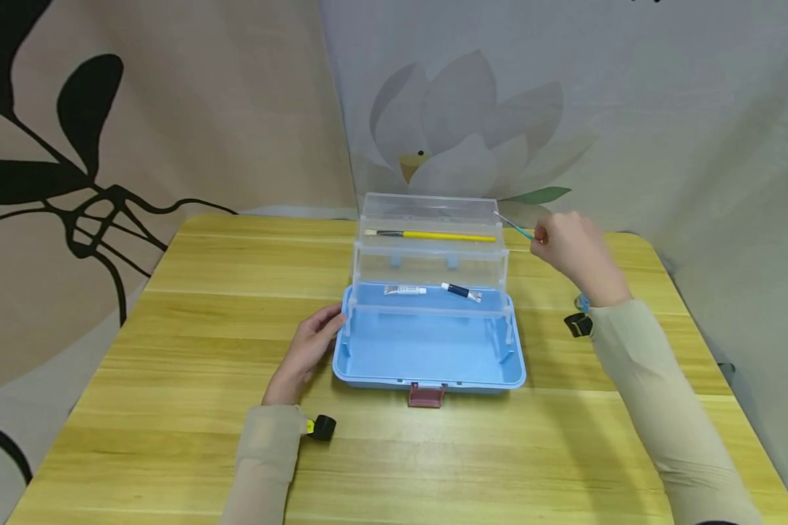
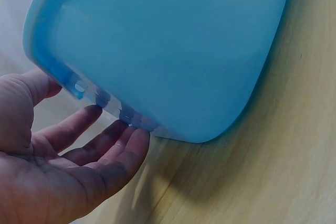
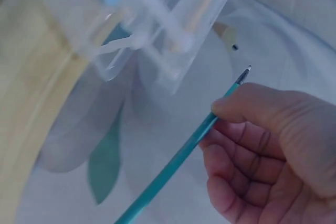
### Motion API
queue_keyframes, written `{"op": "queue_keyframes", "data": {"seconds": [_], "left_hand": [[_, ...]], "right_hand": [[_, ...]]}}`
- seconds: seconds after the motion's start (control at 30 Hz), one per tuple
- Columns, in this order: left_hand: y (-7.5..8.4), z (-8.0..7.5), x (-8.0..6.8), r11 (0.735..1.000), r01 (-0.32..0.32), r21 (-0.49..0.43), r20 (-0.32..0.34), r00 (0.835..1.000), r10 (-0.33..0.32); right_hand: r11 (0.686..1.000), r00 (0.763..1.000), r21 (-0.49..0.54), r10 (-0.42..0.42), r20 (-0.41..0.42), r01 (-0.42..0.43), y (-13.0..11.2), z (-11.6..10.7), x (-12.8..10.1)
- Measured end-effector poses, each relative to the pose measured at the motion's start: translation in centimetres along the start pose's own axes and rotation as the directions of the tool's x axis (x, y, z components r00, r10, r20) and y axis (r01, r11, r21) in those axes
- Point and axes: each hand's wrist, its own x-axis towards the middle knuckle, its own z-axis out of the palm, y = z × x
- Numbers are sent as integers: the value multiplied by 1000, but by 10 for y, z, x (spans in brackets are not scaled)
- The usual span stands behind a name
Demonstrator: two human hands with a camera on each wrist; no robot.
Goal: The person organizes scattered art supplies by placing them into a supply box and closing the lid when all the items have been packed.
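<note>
A blue storage box (image 1: 427,350) with clear fold-out trays (image 1: 427,262) stands opened on the table. My left hand (image 1: 307,348) holds the box's left edge; in the left wrist view its fingertips (image 2: 137,137) lie against the blue side wall and the thumb is at the rim. My right hand (image 1: 574,248), raised right of the upper tray, pinches a thin teal paintbrush (image 3: 178,158) between thumb and fingers. The brush tip points left towards the top tray's right end. A yellow paintbrush (image 1: 446,235) lies in an upper tray. A white paint tube (image 1: 403,290) and a dark paint tube (image 1: 460,291) lie in the lower tray.
A maroon latch (image 1: 426,396) hangs at the box's front. The wooden table (image 1: 203,364) extends around the box, with a printed cloth backdrop (image 1: 249,109) behind it. Dark wrist-worn items (image 1: 322,428) show by both sleeves.
</note>
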Motion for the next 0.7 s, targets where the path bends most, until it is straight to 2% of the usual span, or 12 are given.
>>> {"op": "queue_keyframes", "data": {"seconds": [0.37,0.6,0.7], "left_hand": [[0,0,0,1000,6,0,1,1000,-6],[0,-1,0,1000,5,-7,0,1000,-5],[0,0,1,1000,9,-13,0,1000,-9]], "right_hand": [[990,987,-60,-122,106,129,-46,-5,40],[971,968,-74,-216,130,227,-75,3,60],[967,960,-72,-232,159,245,-87,10,67]]}}
